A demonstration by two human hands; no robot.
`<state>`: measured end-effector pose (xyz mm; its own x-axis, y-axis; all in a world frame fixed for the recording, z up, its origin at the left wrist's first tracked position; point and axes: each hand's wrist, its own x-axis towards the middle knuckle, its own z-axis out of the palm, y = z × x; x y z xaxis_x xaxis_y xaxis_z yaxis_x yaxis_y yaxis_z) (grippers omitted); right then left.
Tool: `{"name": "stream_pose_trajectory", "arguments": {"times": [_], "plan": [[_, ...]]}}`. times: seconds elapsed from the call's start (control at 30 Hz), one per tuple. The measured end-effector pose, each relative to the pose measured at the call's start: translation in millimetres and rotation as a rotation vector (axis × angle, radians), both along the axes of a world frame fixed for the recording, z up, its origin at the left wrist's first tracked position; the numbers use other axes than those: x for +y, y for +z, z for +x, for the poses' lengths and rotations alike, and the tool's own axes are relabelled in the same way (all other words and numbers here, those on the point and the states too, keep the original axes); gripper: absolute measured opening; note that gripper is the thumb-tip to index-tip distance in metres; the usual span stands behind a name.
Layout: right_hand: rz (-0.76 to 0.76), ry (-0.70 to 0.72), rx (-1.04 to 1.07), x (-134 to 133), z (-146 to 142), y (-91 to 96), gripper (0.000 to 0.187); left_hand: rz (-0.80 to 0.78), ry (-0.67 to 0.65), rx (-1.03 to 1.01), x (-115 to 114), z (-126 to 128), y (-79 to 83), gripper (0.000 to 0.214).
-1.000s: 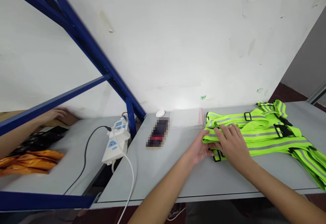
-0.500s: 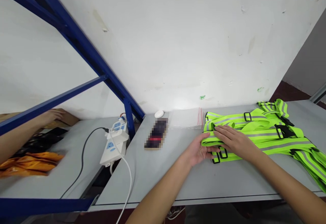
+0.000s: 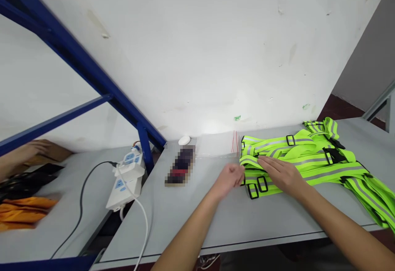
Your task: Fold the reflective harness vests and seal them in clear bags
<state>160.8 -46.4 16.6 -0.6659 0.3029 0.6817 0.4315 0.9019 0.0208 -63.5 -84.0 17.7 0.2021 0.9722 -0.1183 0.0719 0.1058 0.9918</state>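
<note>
Bright yellow-green reflective straps [image 3: 327, 172] with grey stripes and black buckles lie in a loose, folded pile on the grey table. My right hand [image 3: 284, 175] rests flat on the folded strap layers, its fingers stretched out together and pointing left. Just off the left end of the pile is my left hand [image 3: 228, 179], its fingers curled closed beside a black strap edge. Whether anything is between those fingers is hidden. Below the right fingers, two black slide buckles [image 3: 262, 184] show on the lower straps.
A clear plastic bag [image 3: 214, 144] with red lines lies by the wall. Left of it are a white round object [image 3: 184, 140] and a blurred-out phone-like item [image 3: 181, 166]. A power strip [image 3: 126, 184] trails cables. Another person's hand [image 3: 35, 147] shows beyond the blue frame [image 3: 92, 77].
My left hand has let go of the folded strap end, drawn slightly left and curled closed. The right hand stays flat on the straps. The whole view has shifted slightly.
</note>
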Motion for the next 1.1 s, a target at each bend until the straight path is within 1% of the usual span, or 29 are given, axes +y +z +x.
{"name": "stream_pose_trajectory", "arguments": {"times": [0.07, 0.1, 0.13, 0.17, 0.2, 0.23, 0.3, 0.37, 0.47, 0.53, 0.63, 0.7, 0.8, 0.87, 0.93, 1.03, 1.1], "plan": [[-0.001, -0.013, 0.001, -0.3, 0.1, 0.6, 0.057, 0.407, 0.222, 0.216, -2.6, 4.5, 0.6, 0.056], [0.003, -0.013, -0.007, -0.8, -0.8, 0.5, 0.055, 0.616, 0.295, 0.341, -3.6, 7.5, 0.9, 0.05], [0.007, -0.008, -0.015, -1.5, -2.3, 0.0, 0.052, 0.819, 0.328, 0.486, -4.3, 10.7, 1.0, 0.044], [0.01, 0.0, -0.019, -2.3, -4.1, -1.0, 0.048, 0.975, 0.314, 0.623, -4.7, 13.7, 1.2, 0.037], [0.009, 0.008, -0.012, -3.1, -5.9, -2.6, 0.046, 1.061, 0.262, 0.729, -4.8, 16.2, 1.2, 0.031], [0.002, 0.014, 0.006, -3.6, -7.6, -4.6, 0.043, 1.105, 0.205, 0.803, -4.6, 18.0, 1.3, 0.029], [-0.051, 0.023, 0.071, -3.8, -9.5, -9.3, 0.04, 1.135, 0.132, 0.842, -3.8, 19.2, 1.5, 0.036], [-0.169, 0.005, 0.149, -3.0, -9.4, -12.8, 0.036, 1.132, 0.109, 0.769, -3.4, 18.3, 1.7, 0.036], [-0.359, -0.071, 0.295, -1.0, -8.1, -11.0, 0.034, 1.06, 0.133, 0.597, -5.1, 16.8, 2.7, 0.027], [-0.417, -0.077, 0.368, 0.4, -7.9, -5.6, 0.032, 1.009, 0.177, 0.511, -6.9, 16.8, 3.5, 0.023], [-0.39, 0.002, 0.368, 2.4, -8.0, 1.2, 0.021, 0.99, 0.182, 0.474, -7.7, 16.5, 4.8, 0.02], [-0.329, 0.038, 0.349, 3.5, -7.5, 1.7, 0.021, 1.002, 0.167, 0.514, -6.6, 15.2, 5.5, 0.019], [-0.231, 0.057, 0.293, 4.8, -6.0, -1.6, 0.025, 1.023, 0.118, 0.693, -5.0, 13.2, 5.6, 0.023], [-0.177, 0.06, 0.243, 4.8, -5.6, -3.7, 0.028, 1.027, 0.088, 0.825, -5.2, 13.3, 4.8, 0.031], [-0.13, 0.058, 0.209, 4.0, -5.9, -4.5, 0.03, 1.038, 0.072, 0.898, -6.1, 14.4, 3.7, 0.039], [-0.08, 0.047, 0.179, 2.4, -7.1, -3.4, 0.033, 1.04, 0.057, 0.886, -7.3, 16.0, 2.2, 0.043], [-0.086, 0.046, 0.162, 1.1, -7.6, -1.3, 0.034, 1.024, 0.057, 0.835, -7.4, 16.6, 1.8, 0.042]]}}
